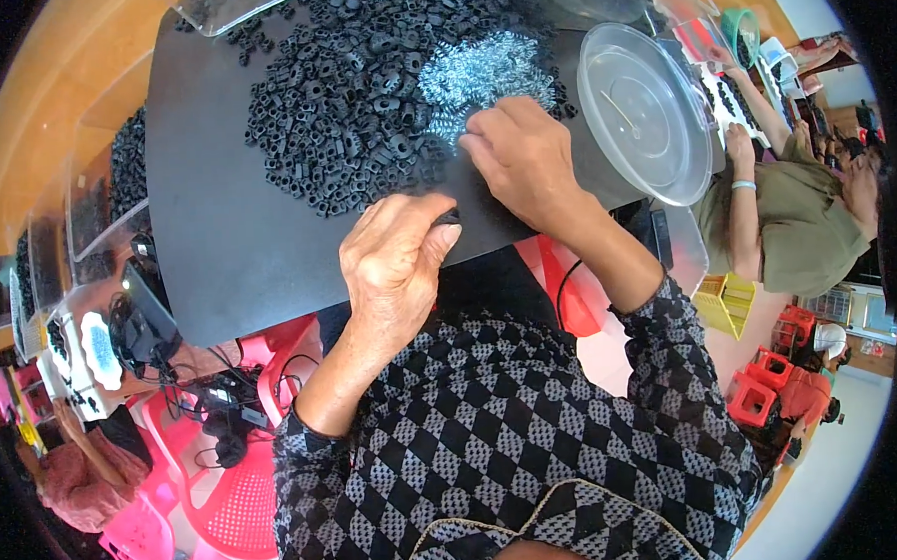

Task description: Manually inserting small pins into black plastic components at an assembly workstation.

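A broad heap of small black plastic parts (331,115) covers the middle of the dark table. On its right side lies a pile of small shiny metal springs (494,66). My left hand (392,252), near the table's front edge, is closed around a small black plastic part (448,218), mostly covered by the thumb and fingers. My right hand (523,157) is at the near edge of the spring pile, its fingers bent together and touching or just above the springs. Whatever the right fingertips pinch, if anything, is hidden.
A round clear plastic lid (646,111) with a thin pale loop on it lies to the right. Clear bins (128,164) of black parts stand on the left. Pink plastic chairs (232,490) and cables are lower left. Another person in olive (806,214) works at the right.
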Demonstrator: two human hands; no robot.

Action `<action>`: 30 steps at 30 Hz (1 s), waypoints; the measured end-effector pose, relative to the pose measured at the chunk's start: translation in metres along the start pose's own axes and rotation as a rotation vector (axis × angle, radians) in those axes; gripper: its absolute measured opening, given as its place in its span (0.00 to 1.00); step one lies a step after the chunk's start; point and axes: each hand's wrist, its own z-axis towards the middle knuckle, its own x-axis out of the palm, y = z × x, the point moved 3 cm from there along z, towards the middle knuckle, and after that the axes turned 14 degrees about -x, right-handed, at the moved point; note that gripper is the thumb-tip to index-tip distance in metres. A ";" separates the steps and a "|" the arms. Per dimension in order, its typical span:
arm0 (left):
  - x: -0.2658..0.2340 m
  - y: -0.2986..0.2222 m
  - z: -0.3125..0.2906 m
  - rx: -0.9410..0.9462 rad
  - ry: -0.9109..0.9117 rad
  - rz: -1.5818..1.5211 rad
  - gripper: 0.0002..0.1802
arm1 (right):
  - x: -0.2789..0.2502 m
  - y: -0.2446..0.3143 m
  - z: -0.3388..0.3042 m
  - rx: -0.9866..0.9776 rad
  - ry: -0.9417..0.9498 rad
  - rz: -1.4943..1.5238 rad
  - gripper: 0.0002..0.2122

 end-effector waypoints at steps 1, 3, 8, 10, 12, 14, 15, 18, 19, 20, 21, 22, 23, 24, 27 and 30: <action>0.000 -0.001 0.000 -0.001 0.003 0.000 0.13 | 0.002 -0.002 -0.001 0.001 0.000 0.000 0.05; 0.000 -0.001 0.001 0.010 0.003 0.010 0.12 | 0.005 -0.005 -0.003 -0.017 -0.022 0.009 0.06; 0.000 0.002 -0.001 0.019 0.002 0.019 0.11 | -0.006 -0.005 -0.005 0.045 -0.059 0.018 0.05; 0.000 0.002 -0.001 0.001 -0.005 -0.001 0.13 | -0.012 -0.006 -0.004 0.069 -0.059 0.028 0.04; 0.000 0.002 -0.001 -0.001 -0.005 -0.005 0.12 | -0.014 -0.012 -0.003 0.264 0.026 0.257 0.06; 0.000 0.002 -0.001 -0.003 -0.005 -0.009 0.12 | -0.016 -0.016 -0.002 0.389 0.058 0.398 0.07; 0.000 0.002 0.000 -0.008 0.000 -0.010 0.12 | -0.015 -0.018 -0.003 0.514 0.089 0.539 0.08; 0.000 0.003 -0.001 -0.025 0.004 -0.024 0.12 | -0.020 -0.020 -0.001 0.609 0.104 0.721 0.09; 0.000 0.003 -0.001 -0.036 0.005 -0.039 0.12 | -0.020 -0.022 -0.001 0.671 0.133 0.815 0.10; 0.000 0.004 -0.001 -0.036 0.006 -0.040 0.12 | -0.021 -0.022 0.000 0.672 0.132 0.814 0.10; 0.000 0.005 -0.001 -0.047 0.000 -0.060 0.11 | -0.022 -0.023 0.000 0.693 0.143 0.816 0.10; 0.000 0.006 -0.002 -0.059 -0.006 -0.080 0.11 | -0.021 -0.023 -0.001 0.714 0.154 0.818 0.11; 0.000 0.006 -0.002 -0.060 -0.007 -0.079 0.11 | -0.020 -0.023 -0.002 0.714 0.155 0.820 0.11; 0.000 0.006 -0.002 -0.083 -0.009 -0.107 0.11 | -0.019 -0.023 -0.002 0.691 0.136 0.796 0.11; 0.000 0.008 -0.002 -0.129 -0.016 -0.165 0.10 | -0.016 -0.022 -0.003 0.661 0.114 0.751 0.12; 0.001 0.012 -0.004 -0.161 -0.030 -0.207 0.10 | -0.012 -0.022 -0.004 0.650 0.117 0.698 0.13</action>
